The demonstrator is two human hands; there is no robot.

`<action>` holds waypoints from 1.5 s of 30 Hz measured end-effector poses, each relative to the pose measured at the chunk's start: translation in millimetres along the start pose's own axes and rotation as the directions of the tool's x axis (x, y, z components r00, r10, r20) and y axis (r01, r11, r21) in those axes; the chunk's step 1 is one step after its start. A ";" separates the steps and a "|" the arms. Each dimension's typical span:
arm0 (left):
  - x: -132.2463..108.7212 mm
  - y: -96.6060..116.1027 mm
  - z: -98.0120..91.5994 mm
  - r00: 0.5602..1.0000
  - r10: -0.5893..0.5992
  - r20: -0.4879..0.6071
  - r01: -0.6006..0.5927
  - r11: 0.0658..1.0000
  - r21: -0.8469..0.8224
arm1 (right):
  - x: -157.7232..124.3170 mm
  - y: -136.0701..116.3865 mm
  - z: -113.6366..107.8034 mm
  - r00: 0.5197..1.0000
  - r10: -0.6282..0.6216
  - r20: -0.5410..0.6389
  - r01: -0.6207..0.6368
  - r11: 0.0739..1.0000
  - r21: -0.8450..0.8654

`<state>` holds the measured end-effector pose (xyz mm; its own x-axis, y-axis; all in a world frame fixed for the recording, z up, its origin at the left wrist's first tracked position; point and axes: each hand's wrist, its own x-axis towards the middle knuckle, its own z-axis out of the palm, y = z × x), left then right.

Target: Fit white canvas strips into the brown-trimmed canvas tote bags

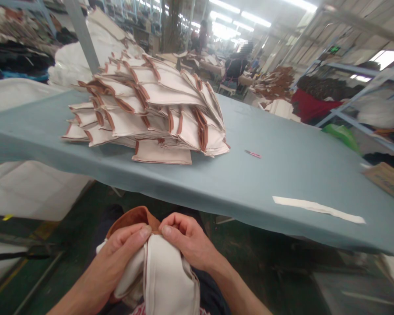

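Observation:
Over my lap I hold a sewn cream cloth bag with a brown band along its upper edge. My left hand pinches the edge where brown meets cream, thumb on top. Close beside it, my right hand grips the same edge between thumb and bent fingers. A dark-edged seam runs down the cream cloth below the thumbs. Some red marking shows at the bottom of the frame, too cut off to read. The bag's underside is hidden.
A blue-grey covered table stands before me. On it are a tall pile of cream pieces with brown edges, a small pink-handled tool and a cream strip. A metal post rises behind. A person is far off.

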<state>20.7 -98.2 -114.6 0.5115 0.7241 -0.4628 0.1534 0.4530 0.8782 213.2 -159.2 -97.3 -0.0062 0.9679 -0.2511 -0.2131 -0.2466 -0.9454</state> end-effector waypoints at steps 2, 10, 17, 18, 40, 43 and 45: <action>0.3 -1.2 -0.8 1.000 0.008 -0.005 -0.008 1.000 0.009 | -0.1 -0.6 0.4 1.000 0.007 -0.002 -0.007 1.000 0.001; 0.2 -2.5 -0.8 1.000 -0.007 0.008 0.007 0.999 -0.044 | -0.1 -0.7 1.5 0.999 0.036 -0.005 -0.036 0.999 -0.002; 0.9 -2.8 0.2 0.999 -0.028 0.033 0.031 0.994 -0.103 | 0.4 4.5 2.1 0.999 0.051 -0.009 -0.051 0.999 0.011; 1.3 -4.1 0.0 0.999 -0.030 0.037 0.034 0.993 -0.113 | 0.3 4.5 2.2 0.998 0.054 -0.009 -0.054 0.998 0.011; -10.1 2.4 7.2 0.994 -0.086 -0.067 0.077 0.989 -0.125 | -0.7 7.5 2.3 0.999 0.050 -0.002 -0.050 0.999 0.001; -9.0 1.4 6.5 0.995 -0.095 -0.041 0.090 0.990 -0.109 | -0.9 8.4 2.1 0.999 0.052 0.004 -0.052 0.999 0.007; -10.2 4.6 7.7 0.995 -0.093 -0.035 0.088 0.988 -0.126 | -0.8 9.4 1.8 0.999 0.049 0.006 -0.049 0.999 0.009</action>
<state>22.7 -107.6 -104.9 0.4647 0.6965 -0.5468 0.0902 0.5771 0.8117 209.4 -162.2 -105.6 -0.0222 0.9551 -0.2955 -0.2217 -0.2929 -0.9301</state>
